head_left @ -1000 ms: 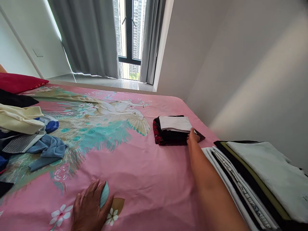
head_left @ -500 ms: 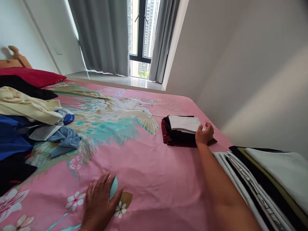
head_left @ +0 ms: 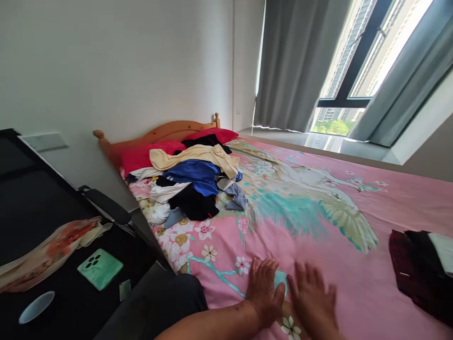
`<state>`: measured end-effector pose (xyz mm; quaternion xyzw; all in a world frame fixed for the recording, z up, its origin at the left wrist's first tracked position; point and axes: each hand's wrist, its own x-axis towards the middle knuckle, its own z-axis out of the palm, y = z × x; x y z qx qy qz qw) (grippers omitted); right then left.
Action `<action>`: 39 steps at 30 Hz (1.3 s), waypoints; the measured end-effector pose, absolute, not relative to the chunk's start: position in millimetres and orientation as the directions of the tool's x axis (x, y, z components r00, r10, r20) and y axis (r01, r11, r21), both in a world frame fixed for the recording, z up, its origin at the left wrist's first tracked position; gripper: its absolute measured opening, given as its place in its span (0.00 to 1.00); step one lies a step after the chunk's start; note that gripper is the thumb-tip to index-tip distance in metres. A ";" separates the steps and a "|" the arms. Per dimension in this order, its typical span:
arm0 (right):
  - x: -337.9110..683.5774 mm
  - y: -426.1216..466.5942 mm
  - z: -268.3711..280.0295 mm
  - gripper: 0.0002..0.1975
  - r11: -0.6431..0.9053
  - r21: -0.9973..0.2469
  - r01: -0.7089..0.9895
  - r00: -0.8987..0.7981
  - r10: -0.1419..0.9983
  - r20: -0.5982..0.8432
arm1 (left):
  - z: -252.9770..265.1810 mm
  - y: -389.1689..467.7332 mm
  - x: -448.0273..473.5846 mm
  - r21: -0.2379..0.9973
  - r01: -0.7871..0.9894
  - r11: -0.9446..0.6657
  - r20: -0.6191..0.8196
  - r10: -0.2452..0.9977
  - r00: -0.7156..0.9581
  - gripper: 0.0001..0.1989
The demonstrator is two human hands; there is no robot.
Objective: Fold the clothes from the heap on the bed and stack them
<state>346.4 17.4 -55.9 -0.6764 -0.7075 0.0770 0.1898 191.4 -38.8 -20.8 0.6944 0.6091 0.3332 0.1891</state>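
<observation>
My left hand lies flat on the pink floral bedsheet, fingers stretched out. Just beside it, my right hand is over the same sheet, fingers spread and a little blurred by motion. Neither hand holds anything. Farther up the bed is a loose heap of clothes: a cream garment, a blue garment, a black garment and a grey-blue one. At the right edge sits a stack of folded clothes, dark with a white piece on top, cut off by the frame.
Red pillows rest against the wooden headboard. On the left, a black surface bears a green phone, a round pale object and a patterned cloth. Grey curtains flank the window.
The view has swung left. My right hand has left the folded stack and come over beside my left hand, which stays on the sheet.
</observation>
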 end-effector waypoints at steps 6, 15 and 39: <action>255.3 -13.9 -61.8 0.27 0.200 -0.017 0.980 -0.201 0.979 -0.037 | -17.2 -33.7 184.9 0.892 0.438 -0.112 0.235 0.943 -0.237 0.11; 249.6 -14.5 -53.5 0.28 0.126 -0.130 0.984 -0.101 0.977 0.187 | 45.5 49.1 119.7 0.784 0.621 -0.007 0.109 0.986 -0.126 0.13; 244.5 -14.5 -43.6 0.26 0.127 -0.334 0.934 -0.032 0.960 0.277 | 135.6 55.5 66.7 0.676 0.737 -0.008 0.203 0.963 -0.176 0.18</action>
